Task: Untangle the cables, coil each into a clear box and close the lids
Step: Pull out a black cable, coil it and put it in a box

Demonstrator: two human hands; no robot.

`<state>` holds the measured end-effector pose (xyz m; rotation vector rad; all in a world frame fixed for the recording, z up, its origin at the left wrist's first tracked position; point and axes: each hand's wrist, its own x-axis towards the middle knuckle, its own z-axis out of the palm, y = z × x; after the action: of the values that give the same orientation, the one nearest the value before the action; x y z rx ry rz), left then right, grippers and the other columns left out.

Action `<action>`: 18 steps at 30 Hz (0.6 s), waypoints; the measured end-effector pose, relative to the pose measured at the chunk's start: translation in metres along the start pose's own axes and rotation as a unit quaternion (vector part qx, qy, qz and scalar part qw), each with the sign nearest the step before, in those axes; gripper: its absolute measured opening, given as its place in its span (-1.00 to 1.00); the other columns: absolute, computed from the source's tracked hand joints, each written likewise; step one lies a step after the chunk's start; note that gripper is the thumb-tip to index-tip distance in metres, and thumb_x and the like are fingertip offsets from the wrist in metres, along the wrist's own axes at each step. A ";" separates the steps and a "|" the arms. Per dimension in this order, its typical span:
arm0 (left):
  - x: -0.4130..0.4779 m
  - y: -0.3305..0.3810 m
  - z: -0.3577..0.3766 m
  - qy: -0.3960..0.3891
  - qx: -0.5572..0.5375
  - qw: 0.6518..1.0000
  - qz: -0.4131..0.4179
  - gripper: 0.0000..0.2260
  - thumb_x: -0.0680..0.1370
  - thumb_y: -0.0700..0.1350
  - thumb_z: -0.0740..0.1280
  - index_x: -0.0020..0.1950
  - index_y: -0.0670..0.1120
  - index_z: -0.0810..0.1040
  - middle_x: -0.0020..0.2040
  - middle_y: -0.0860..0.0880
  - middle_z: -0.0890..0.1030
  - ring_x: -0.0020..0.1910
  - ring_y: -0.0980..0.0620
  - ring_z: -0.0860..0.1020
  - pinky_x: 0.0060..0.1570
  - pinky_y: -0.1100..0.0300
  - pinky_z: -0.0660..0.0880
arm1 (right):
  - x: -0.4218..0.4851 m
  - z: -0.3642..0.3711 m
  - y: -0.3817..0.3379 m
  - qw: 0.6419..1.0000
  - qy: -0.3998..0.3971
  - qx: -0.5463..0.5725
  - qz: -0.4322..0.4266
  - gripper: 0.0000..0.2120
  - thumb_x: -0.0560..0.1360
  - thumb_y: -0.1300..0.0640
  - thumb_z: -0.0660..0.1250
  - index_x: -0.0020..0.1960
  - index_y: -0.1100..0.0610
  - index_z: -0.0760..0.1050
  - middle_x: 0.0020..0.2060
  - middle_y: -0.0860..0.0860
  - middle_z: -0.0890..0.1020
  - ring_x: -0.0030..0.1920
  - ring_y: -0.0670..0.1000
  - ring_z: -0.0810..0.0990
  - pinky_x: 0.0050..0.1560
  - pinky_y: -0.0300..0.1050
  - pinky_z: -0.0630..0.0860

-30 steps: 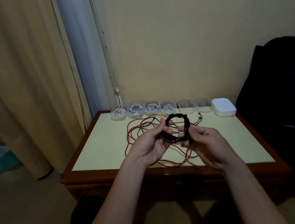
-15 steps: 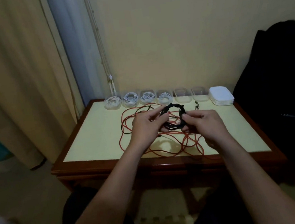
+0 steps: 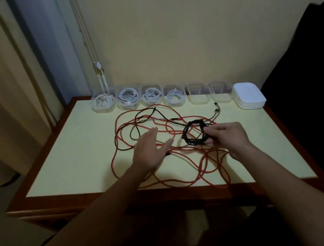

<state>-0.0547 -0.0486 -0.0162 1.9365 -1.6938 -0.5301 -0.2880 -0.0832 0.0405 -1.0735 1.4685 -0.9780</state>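
Currently we list a table [image 3: 63, 159], a red cable [image 3: 171, 130] sprawled loose across it, six clear boxes [image 3: 199, 100] along its far edge, four holding white cables [image 3: 128, 96], stacked lids [image 3: 249, 95] beside them, our left hand [image 3: 150, 150] spread flat, our right hand [image 3: 230, 137] pinching a coiled black cable [image 3: 185, 138] mid-table.

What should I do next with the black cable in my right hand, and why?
Probably lower the black cable into the fifth box from the left: it looks empty, and the right hand grips the cable coiled.
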 end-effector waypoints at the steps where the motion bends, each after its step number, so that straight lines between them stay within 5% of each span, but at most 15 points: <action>1: 0.011 -0.007 0.005 -0.010 0.042 0.999 0.009 -0.25 0.55 0.38 0.19 0.60 -0.05 0.23 0.60 -0.05 0.23 0.57 -0.09 0.17 0.51 -0.08 0.15 | 0.012 0.002 -0.001 1.000 0.007 -0.006 -0.005 -0.92 0.48 0.31 0.50 -0.05 0.32 0.67 -0.30 0.22 0.70 -0.40 0.09 0.62 -0.19 -0.03 0.67; 5: 0.061 -0.042 0.021 0.010 0.181 0.980 0.084 -0.19 0.52 0.42 0.11 0.54 -0.16 0.34 0.56 -0.22 0.28 0.52 -0.31 0.24 0.40 -0.30 0.28 | 0.071 0.010 -0.007 0.997 0.036 -0.053 -0.037 -0.93 0.43 0.27 0.55 -0.10 0.24 0.71 -0.23 0.19 0.73 -0.36 0.11 0.67 -0.15 -0.01 0.68; 10: 0.087 -0.084 0.034 -0.057 0.247 0.966 0.049 -0.16 0.47 0.49 -0.20 0.64 0.07 0.05 0.65 -0.05 0.00 0.62 -0.14 -0.09 0.54 -0.18 -0.07 | 0.150 0.031 -0.025 0.985 0.066 -0.130 -0.088 -0.94 0.48 0.19 0.53 -0.05 0.12 0.74 -0.20 0.03 0.74 -0.23 0.05 0.73 -0.12 -0.10 0.68; 14: 0.091 -0.090 0.038 -0.038 0.240 0.968 0.057 -0.23 0.51 0.47 -0.12 0.64 0.10 0.06 0.65 0.01 0.00 0.62 -0.09 -0.08 0.55 -0.14 -0.07 | 0.218 0.058 -0.035 0.975 0.060 -0.174 -0.123 -0.82 0.51 0.12 0.50 0.09 0.14 0.71 -0.08 0.03 0.74 -0.24 -0.03 0.67 -0.15 -0.15 0.59; 18: 0.098 -0.091 0.038 -0.035 0.237 0.969 0.065 -0.23 0.51 0.48 -0.07 0.63 0.11 0.08 0.65 0.03 -0.01 0.62 -0.08 -0.09 0.55 -0.13 -0.05 | 0.273 0.087 -0.044 0.959 0.058 -0.228 -0.161 -0.77 0.51 0.08 0.50 0.13 0.13 0.70 0.02 0.02 0.73 0.02 -0.01 0.68 0.17 -0.03 0.59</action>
<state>0.0089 -0.1419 -0.0972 2.1197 -2.1259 -0.1496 -0.2167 -0.3605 -0.0021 -1.6538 1.6959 -0.9589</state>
